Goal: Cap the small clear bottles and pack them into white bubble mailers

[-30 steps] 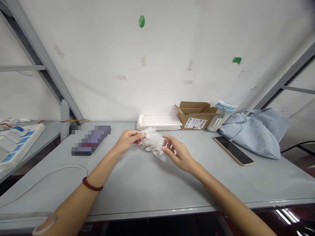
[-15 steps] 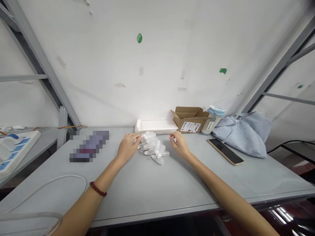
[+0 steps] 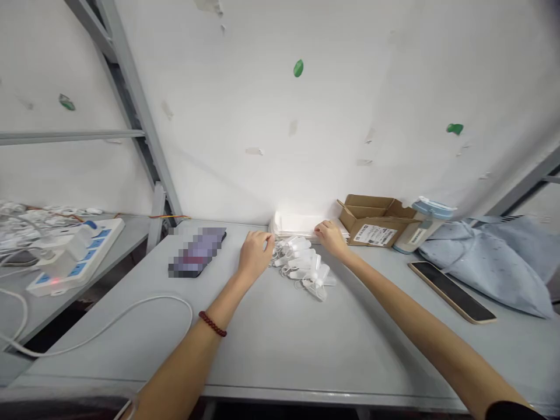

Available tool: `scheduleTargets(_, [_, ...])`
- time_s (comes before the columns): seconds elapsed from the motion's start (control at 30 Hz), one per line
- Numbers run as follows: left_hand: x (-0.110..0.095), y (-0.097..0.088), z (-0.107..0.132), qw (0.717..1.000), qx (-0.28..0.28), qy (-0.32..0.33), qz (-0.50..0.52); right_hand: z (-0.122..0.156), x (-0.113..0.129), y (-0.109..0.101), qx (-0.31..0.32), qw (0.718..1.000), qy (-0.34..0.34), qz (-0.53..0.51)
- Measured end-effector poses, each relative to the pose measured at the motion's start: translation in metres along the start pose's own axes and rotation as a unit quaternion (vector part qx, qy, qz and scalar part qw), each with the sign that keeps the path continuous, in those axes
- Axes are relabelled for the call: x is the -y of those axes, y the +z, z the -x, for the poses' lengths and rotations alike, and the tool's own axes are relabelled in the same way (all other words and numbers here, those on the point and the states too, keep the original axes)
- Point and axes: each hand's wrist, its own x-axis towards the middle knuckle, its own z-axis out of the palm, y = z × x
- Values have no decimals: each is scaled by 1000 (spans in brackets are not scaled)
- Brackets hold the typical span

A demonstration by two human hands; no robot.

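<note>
A low stack of flat white pieces (image 3: 297, 223), perhaps paper or packets, lies against the wall. My right hand (image 3: 333, 239) has its fingers closed at the front edge of this stack, near its right end. By the stack's left front corner is my left hand (image 3: 256, 255), fingers curled together; whatever lies between the fingertips is hidden. In front of the stack, between both hands, spreads a pile of small translucent plastic pieces with thin white cord loops (image 3: 306, 265).
A brown open carton (image 3: 378, 224), a blue-lidded cup (image 3: 422, 227), a light blue cloth bag (image 3: 490, 256) and a phone (image 3: 452, 291) are on the right. Leftward are a blurred-out dark device (image 3: 199, 252), a white cable (image 3: 144, 300) and a power strip (image 3: 83, 262).
My right hand has moved from beside the plastic pile to the white stack. My left hand has shifted slightly toward the stack's left end. The view has turned left.
</note>
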Motion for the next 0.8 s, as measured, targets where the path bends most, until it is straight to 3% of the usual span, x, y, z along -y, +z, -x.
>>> scheduleTargets(0.3, [6, 2, 0, 1000, 10, -27, 9, 8, 0, -14, 23, 996, -53, 67])
scheduleTargets(0.43, [4, 1, 1, 999, 14, -33, 22, 9, -2, -21, -3, 995, -48, 87])
scheduleTargets(0.53, [-3, -1, 0, 992, 20, -82, 93, 17, 1, -29, -37, 994, -48, 93])
scheduleTargets(0.63, [-12, -5, -2, 947, 30, -196, 251, 34, 11, -38, -124, 986, -82, 70])
scheduleTargets(0.7, [-18, -8, -3, 890, 40, -276, 360, 47, 20, -44, -182, 977, -103, 41])
scheduleTargets(0.8, [-21, -13, -3, 810, 72, -329, 481, 63, 32, -54, -189, 972, -141, 10])
